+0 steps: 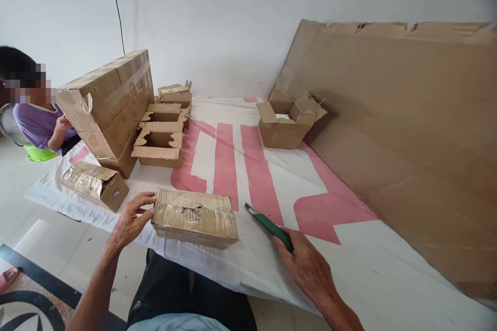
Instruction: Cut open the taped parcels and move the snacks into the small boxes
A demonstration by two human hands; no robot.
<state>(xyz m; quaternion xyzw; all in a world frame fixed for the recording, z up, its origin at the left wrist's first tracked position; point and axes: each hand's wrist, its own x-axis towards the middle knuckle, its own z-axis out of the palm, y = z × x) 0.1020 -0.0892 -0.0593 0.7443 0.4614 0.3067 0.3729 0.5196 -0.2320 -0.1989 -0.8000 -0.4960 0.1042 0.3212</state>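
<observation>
Bare forearms – black trousers, lt blue top

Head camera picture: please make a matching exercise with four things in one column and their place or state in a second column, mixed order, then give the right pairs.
Things:
1. taped box
2. green-handled cutter
3. open box
4. big cardboard sheet

Places or states:
A. leans against the wall at the right
B. held in the right hand, blade end pointing toward the taped box
C. closed, touched at its end by the left hand
D. flaps up, alone next to the foot of the big sheet

Pairs: 1-C, 2-B, 3-D, 4-A
</observation>
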